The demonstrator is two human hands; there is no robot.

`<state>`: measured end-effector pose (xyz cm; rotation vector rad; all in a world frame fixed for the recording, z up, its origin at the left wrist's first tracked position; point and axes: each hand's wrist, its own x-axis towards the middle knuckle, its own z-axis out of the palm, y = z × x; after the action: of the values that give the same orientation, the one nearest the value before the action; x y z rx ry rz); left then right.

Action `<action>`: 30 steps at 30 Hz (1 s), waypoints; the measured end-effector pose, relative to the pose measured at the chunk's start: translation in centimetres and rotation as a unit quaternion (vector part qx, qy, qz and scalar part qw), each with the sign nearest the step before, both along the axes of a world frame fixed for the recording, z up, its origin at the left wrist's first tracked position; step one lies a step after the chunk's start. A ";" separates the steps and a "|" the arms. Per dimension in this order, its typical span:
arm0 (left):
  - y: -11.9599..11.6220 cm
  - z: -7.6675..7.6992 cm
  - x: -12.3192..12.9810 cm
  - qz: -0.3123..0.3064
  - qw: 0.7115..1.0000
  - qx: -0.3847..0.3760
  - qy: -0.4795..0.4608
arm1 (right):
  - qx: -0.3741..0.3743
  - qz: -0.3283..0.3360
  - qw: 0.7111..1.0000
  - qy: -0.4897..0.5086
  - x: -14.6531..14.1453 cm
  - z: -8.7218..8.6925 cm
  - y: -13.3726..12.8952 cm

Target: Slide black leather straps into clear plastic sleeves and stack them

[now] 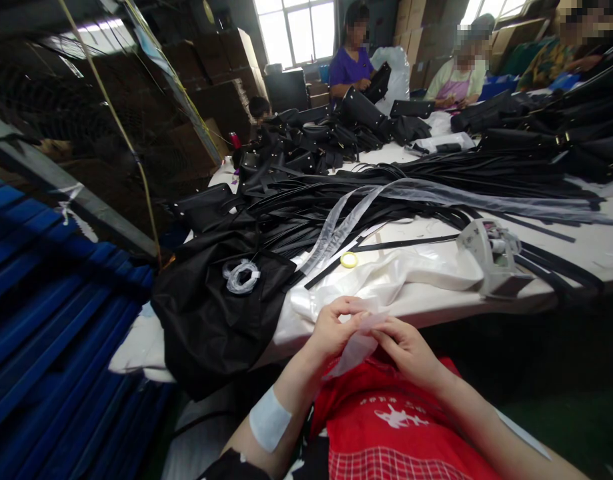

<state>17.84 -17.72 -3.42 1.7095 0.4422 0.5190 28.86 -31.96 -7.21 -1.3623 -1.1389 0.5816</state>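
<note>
Holding limp clear film [355, 352] at lower centre of the frame, pinched in left hand [335, 328] and right hand [412, 352], probably to control both edges; counting one held film piece, one yellow ring [349, 266] above, one white device [472, 248] centre right, one plastic coil [235, 287] centre left; unable to count black straps [466, 171]

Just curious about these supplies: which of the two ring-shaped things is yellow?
The small ring on the white tabletop, just beyond the left hand; the other, a bigger clear coil, lies on the black fabric.
</note>
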 end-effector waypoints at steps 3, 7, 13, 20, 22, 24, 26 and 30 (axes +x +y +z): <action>0.7 0.0 0.1 0.043 0.996 0.075 -0.007 | -0.003 -0.004 1.000 -0.007 0.1 0.0 -0.1; 1.4 0.2 0.2 0.045 0.996 0.069 -0.021 | -0.021 0.011 1.000 0.002 0.5 -0.1 -0.3; 0.6 -0.1 0.3 0.031 0.999 -0.001 -0.016 | -0.020 0.016 1.000 0.000 0.5 -0.2 -0.2; 1.3 0.2 0.0 0.004 0.997 0.074 -0.007 | -0.021 0.001 1.000 -0.012 1.0 -0.2 -0.5; 1.8 0.7 -0.3 -0.003 0.991 0.136 0.002 | -0.020 0.000 1.000 -0.016 1.1 -0.4 -0.5; 2.2 1.0 -0.6 0.000 0.984 0.180 0.009 | -0.016 0.004 1.000 -0.018 1.0 -0.4 -0.4; 2.4 1.3 -0.8 0.009 0.979 0.201 0.010 | -0.011 0.010 1.000 -0.020 0.9 -0.4 -0.3; 2.4 1.3 -1.0 0.017 0.979 0.204 0.000 | 0.001 0.024 0.999 -0.023 0.5 -0.3 0.0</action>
<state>16.87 -15.32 -2.11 2.0971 0.3831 0.6697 29.38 -31.97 -7.49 -1.3560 -1.2124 0.5861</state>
